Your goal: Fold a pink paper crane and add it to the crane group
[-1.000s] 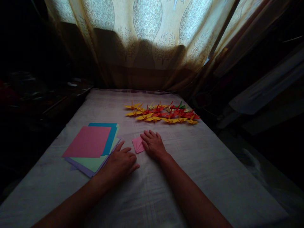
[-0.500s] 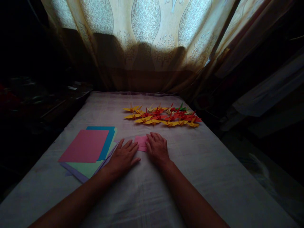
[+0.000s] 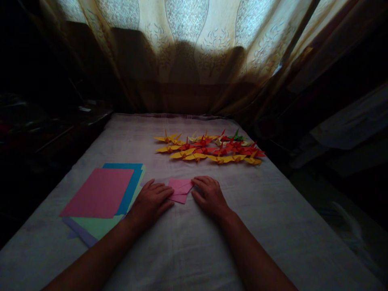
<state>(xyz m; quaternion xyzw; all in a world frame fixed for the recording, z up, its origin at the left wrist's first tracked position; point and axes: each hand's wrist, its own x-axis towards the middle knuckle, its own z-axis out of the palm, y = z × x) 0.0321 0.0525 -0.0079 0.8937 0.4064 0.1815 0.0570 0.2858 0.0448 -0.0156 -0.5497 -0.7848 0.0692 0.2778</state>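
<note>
A small folded piece of pink paper (image 3: 181,186) lies flat on the cloth in front of me, its creases and a loose flap showing. My left hand (image 3: 153,201) rests at its left side, fingers stretched out with the tips on the paper and the thumb apart. At the paper's upper right corner, my right hand (image 3: 211,195) has its bent fingers on the edge, seemingly gripping it; the thumb sits just below. To the left is a stack of square sheets: a pink sheet (image 3: 98,193) on top, a blue sheet (image 3: 133,190) under it, then pale green and purple ones.
Rows of folded paper cranes (image 3: 197,154), yellow, red, cream and green, stand beyond my hands on the cloth-covered surface (image 3: 182,254). A patterned curtain (image 3: 188,52) hangs behind the far edge. Dark clutter lines the left, and pale fabric (image 3: 351,117) hangs at the right.
My right hand has shifted right, from over the pink paper to its corner, uncovering more of it. A flap now shows opened out. The view has tilted slightly down.
</note>
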